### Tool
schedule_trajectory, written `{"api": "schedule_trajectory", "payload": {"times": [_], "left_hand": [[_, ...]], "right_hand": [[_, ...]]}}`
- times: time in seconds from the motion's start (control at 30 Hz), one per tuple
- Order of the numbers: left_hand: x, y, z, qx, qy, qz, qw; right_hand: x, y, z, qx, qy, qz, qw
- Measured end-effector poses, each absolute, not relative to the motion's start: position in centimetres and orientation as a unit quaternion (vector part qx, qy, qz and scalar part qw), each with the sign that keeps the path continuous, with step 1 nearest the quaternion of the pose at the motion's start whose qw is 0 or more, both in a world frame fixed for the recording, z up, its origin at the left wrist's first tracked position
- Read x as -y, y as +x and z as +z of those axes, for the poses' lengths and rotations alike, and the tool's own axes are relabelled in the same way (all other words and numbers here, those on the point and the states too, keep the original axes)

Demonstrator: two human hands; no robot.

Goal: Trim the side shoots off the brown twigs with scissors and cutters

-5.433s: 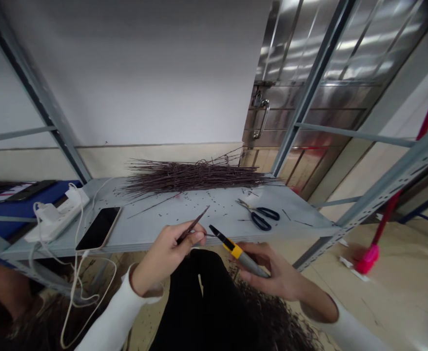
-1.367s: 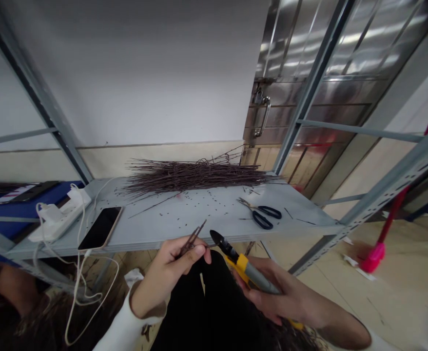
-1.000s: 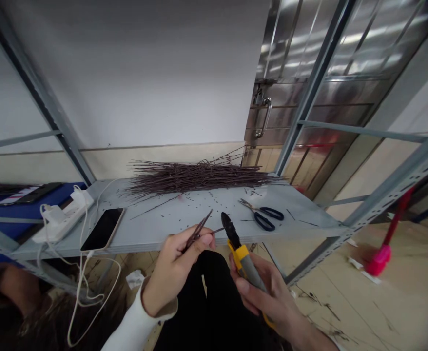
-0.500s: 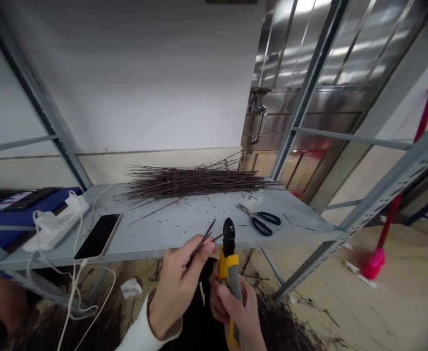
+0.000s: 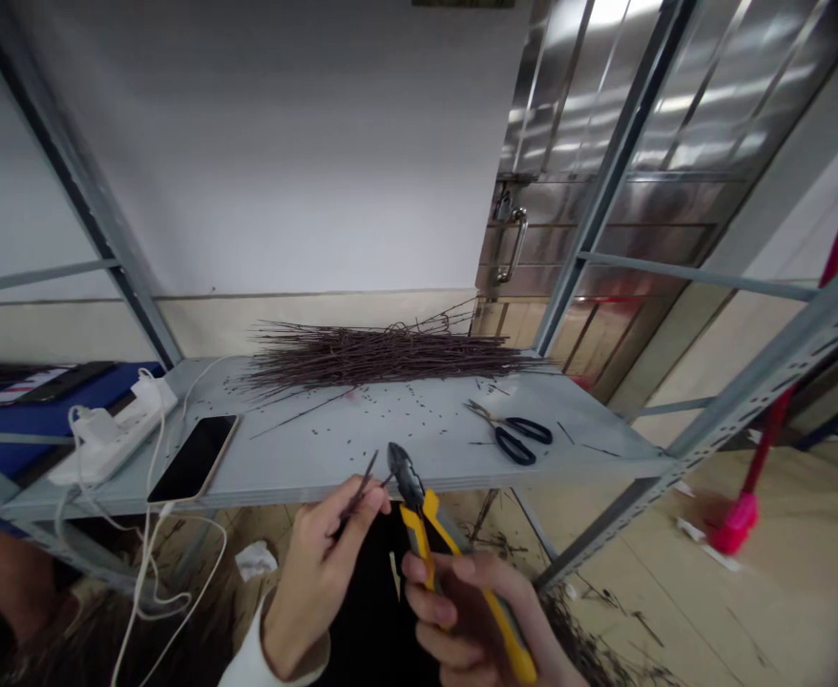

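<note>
Between the thumb and fingers of my left hand (image 5: pixel 325 549) are a few thin dark twigs (image 5: pixel 363 480), their tips pointing up and right. My right hand (image 5: pixel 476 611) is wrapped round the yellow-and-grey handles of a pair of pliers (image 5: pixel 419 515), and the handles are spread. The dark pliers head is tilted up to the left, close by the twig ends at my left fingertips; whether it touches them I cannot tell. Behind, on the grey shelf (image 5: pixel 333 458), lies a large bundle of dark twigs (image 5: pixel 383 356). Scissors (image 5: pixel 512 434) with dark handles rest to its front right.
At the shelf's left are a phone (image 5: pixel 194 460) and a white power strip (image 5: pixel 115 434) with cables hanging over the edge. Metal uprights (image 5: pixel 605 181) frame the shelf. Cut twigs (image 5: pixel 591 639) and crumpled tissue (image 5: pixel 255 561) litter the floor. Someone's arm (image 5: pixel 14 577) shows at lower left.
The pliers have swung left and tilted, and their handles have spread apart. My left hand has moved slightly left and down with the twigs.
</note>
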State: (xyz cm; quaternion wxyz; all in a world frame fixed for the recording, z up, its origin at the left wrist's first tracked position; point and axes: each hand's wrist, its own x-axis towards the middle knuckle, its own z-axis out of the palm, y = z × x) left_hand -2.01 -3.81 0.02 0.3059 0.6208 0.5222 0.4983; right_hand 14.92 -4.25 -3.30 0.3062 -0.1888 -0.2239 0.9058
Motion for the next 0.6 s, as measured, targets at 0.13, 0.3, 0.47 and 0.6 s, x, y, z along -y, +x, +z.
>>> {"api": "schedule_trajectory", "payload": {"times": [0.13,0.3,0.47,0.6], "left_hand": [[3.7,-2.8,-0.2,-0.516,0.615,0.496,0.330],[2.4,-4.5,-0.1,-0.510,0.559,0.530,0.384],[1.2,-5.4,-0.1,-0.446,0.518,0.532,0.500],[0.6,-4.7,0.0,-0.380,0.489,0.530,0.579]], "right_hand": [[3.4,16.4,-3.8,0.245,-0.167,0.918,0.265],[2.5,17.4,-4.9,0.303,-0.144,0.897,0.289],[-1.2,18.8,-5.5,0.500,-0.414,0.671,0.358],[-6.7,18.6,-6.5,0.673,-0.623,0.303,0.257]]}}
